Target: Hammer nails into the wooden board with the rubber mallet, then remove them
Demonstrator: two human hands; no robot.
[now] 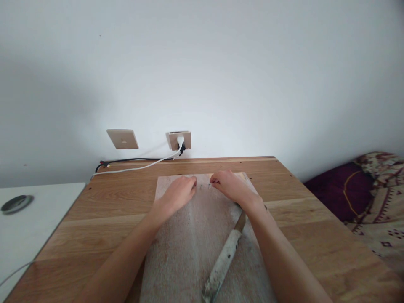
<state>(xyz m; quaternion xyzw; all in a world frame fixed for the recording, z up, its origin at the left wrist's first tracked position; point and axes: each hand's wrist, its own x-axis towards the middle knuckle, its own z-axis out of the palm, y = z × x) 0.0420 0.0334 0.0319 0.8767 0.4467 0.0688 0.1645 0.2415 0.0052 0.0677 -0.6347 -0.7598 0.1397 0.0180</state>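
A flat, whitish worn board (192, 240) lies on the wooden table. Over its far part, my left hand (180, 191) is closed, fingertips curled together. Facing it across a small gap, my right hand (229, 184) is closed in a pinch. Anything between the fingers of either hand is too small or hidden to make out. A few tiny dark specks show on the board between the two hands. A tool with a scuffed white handle (223, 261) and a brown neck lies slanted on the board; its far end is hidden under my right wrist.
The wooden table (104, 227) reaches a white wall with a plugged socket (186, 141) and a blank plate (123, 139). A white cable (135, 168) and a black one run along the back. A white surface (31, 227) stands left; patterned fabric (385, 202) and a purple cushion (341, 189) lie right.
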